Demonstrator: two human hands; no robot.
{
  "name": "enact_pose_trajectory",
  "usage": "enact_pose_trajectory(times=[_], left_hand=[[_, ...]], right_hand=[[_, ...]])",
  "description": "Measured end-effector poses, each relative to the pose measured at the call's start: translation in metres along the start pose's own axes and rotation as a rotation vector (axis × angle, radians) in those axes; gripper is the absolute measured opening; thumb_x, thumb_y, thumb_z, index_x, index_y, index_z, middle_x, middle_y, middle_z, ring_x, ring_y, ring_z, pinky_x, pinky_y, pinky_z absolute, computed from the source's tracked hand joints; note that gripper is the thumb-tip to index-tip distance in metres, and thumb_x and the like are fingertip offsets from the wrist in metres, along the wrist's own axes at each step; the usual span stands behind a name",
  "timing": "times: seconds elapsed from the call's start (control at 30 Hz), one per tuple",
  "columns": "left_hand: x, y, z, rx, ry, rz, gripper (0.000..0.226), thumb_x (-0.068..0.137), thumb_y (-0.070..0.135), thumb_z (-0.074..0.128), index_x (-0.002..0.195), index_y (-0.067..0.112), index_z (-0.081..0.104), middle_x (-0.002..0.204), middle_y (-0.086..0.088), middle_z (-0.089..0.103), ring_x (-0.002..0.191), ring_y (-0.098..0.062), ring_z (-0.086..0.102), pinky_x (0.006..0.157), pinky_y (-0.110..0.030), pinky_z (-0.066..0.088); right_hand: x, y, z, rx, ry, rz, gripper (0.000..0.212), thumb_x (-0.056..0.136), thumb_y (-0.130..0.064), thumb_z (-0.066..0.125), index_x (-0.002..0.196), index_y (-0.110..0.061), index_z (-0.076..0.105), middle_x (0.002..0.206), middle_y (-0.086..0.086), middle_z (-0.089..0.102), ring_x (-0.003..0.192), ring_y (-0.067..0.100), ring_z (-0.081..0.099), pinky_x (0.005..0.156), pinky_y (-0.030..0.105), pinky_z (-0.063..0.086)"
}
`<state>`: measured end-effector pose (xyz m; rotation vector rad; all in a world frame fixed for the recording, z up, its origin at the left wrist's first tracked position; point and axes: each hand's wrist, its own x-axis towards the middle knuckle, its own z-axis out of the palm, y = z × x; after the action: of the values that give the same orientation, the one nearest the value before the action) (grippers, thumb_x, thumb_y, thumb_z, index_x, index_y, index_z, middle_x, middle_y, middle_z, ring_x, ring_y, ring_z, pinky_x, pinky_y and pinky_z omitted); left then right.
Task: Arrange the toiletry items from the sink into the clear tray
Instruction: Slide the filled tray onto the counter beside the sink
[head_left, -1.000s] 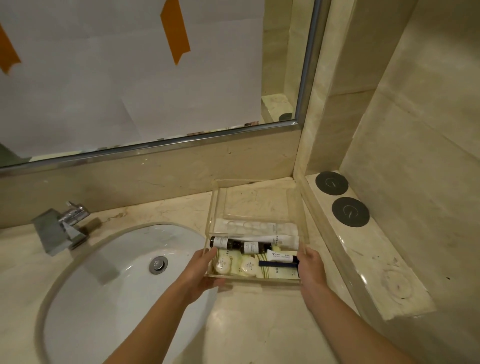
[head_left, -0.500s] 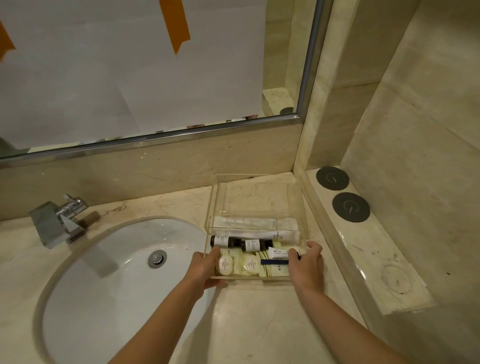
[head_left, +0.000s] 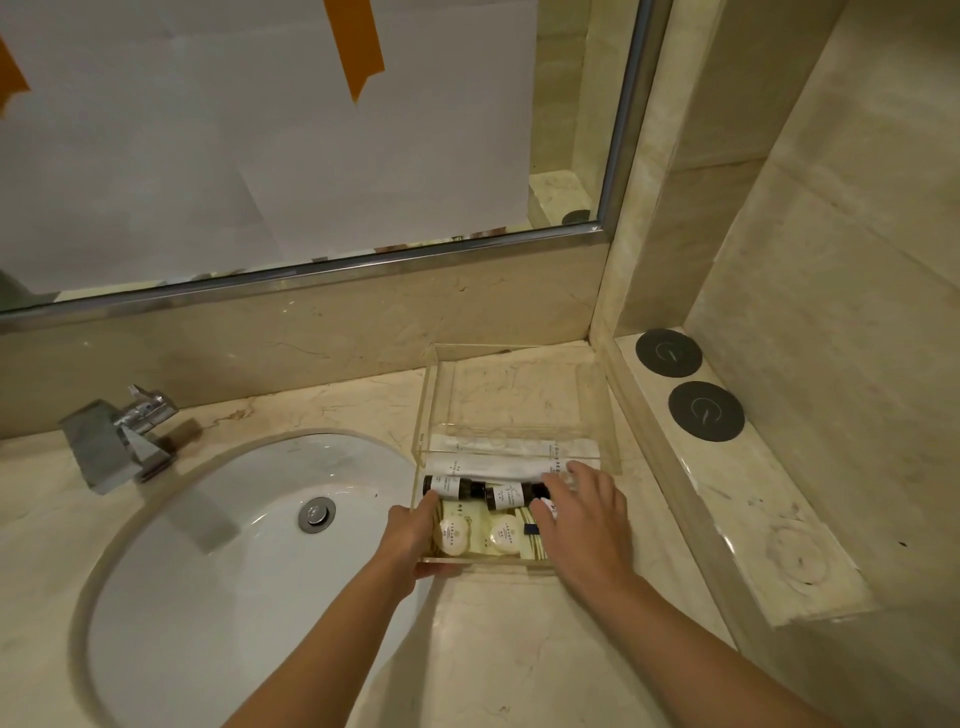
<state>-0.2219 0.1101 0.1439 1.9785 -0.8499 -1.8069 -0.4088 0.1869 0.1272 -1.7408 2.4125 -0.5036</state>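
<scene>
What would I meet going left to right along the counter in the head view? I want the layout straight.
Faucet → sink drain → left hand → clear tray → two black round discs on the raised ledge.

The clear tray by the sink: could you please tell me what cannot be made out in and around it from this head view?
- Right end of the clear plastic tray: covered by the right hand, including whatever it touches.
- Labels on the two dark small bottles: print too small to read.
- Two round white soaps: wrapper text too small.
- Left hand: fingers partly behind the tray's near corner.
- White oval sink basin: cut off at the bottom edge.
</scene>
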Motion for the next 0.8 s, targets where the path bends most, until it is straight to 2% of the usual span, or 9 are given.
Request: enact_pose_trajectory(times=[0.1,0.2,0.3,0.37,0.47,0.6,0.7,0.8], left_hand=[[-0.001,0.002,0.003,0.005,0.011,0.002,0.049,0.091,0.042,0.057,0.121,0.006,0.041,0.106,-0.018,0.059,0.079,-0.030,0.066,0.046,-0.034,0.056],[0.001,0.004,0.004,0.012,0.018,-0.008,0.052,0.091,0.043,0.057,0.123,0.006,0.040,0.107,-0.019,0.058,0.082,-0.033,0.067,0.054,-0.043,0.060],[0.002,0.005,0.004,0.005,0.011,-0.020,0.053,0.089,0.044,0.058,0.123,0.006,0.040,0.108,-0.020,0.059,0.085,-0.036,0.068,0.060,-0.051,0.060],[0.002,0.005,0.003,-0.001,0.010,-0.024,0.054,0.089,0.044,0.058,0.124,0.007,0.039,0.110,-0.019,0.059,0.086,-0.036,0.068,0.057,-0.046,0.060],[0.002,0.004,0.004,-0.014,0.008,-0.022,0.052,0.091,0.041,0.057,0.125,0.007,0.038,0.110,-0.018,0.058,0.085,-0.034,0.066,0.050,-0.039,0.058],[0.002,0.007,0.006,-0.054,0.011,-0.019,0.051,0.091,0.038,0.058,0.124,0.005,0.039,0.106,-0.020,0.059,0.083,-0.036,0.067,0.055,-0.048,0.059],[0.004,0.010,0.009,-0.074,0.004,-0.005,0.048,0.091,0.036,0.058,0.122,0.003,0.041,0.102,-0.020,0.060,0.080,-0.035,0.067,0.056,-0.048,0.059],[0.003,0.013,0.011,-0.098,0.001,0.003,0.039,0.093,0.032,0.058,0.115,0.003,0.042,0.095,-0.018,0.060,0.080,-0.036,0.066,0.065,-0.053,0.059]], right_hand=[[-0.002,-0.004,0.004,0.001,0.019,-0.260,0.025,0.088,-0.034,0.053,0.103,-0.024,0.070,0.128,0.003,0.056,0.119,0.024,0.046,0.100,0.041,0.039],[-0.004,-0.009,0.010,0.005,-0.041,-0.429,0.030,0.090,-0.035,0.045,0.105,-0.026,0.070,0.132,-0.002,0.054,0.123,0.019,0.041,0.106,0.035,0.030],[-0.001,-0.009,0.015,-0.069,-0.002,-0.400,0.027,0.087,-0.032,0.050,0.101,-0.026,0.073,0.126,-0.003,0.060,0.116,0.018,0.048,0.101,0.036,0.041],[0.001,-0.007,0.017,-0.071,0.027,-0.337,0.024,0.084,-0.029,0.053,0.093,-0.025,0.075,0.123,-0.002,0.063,0.111,0.019,0.050,0.095,0.037,0.048],[0.001,-0.003,0.018,-0.051,0.079,-0.316,0.021,0.082,-0.025,0.056,0.086,-0.023,0.077,0.122,0.000,0.064,0.111,0.020,0.049,0.091,0.036,0.049],[0.001,-0.004,0.018,-0.010,0.048,-0.343,0.022,0.084,-0.022,0.055,0.087,-0.017,0.076,0.126,0.004,0.063,0.116,0.022,0.051,0.092,0.038,0.052],[0.003,-0.004,0.019,0.051,-0.020,-0.309,0.024,0.090,-0.021,0.053,0.097,-0.011,0.074,0.137,0.007,0.055,0.127,0.028,0.047,0.098,0.044,0.049],[0.002,-0.003,0.016,0.105,-0.044,-0.262,0.030,0.093,-0.023,0.049,0.108,-0.011,0.072,0.144,0.008,0.048,0.135,0.030,0.040,0.107,0.044,0.036]])
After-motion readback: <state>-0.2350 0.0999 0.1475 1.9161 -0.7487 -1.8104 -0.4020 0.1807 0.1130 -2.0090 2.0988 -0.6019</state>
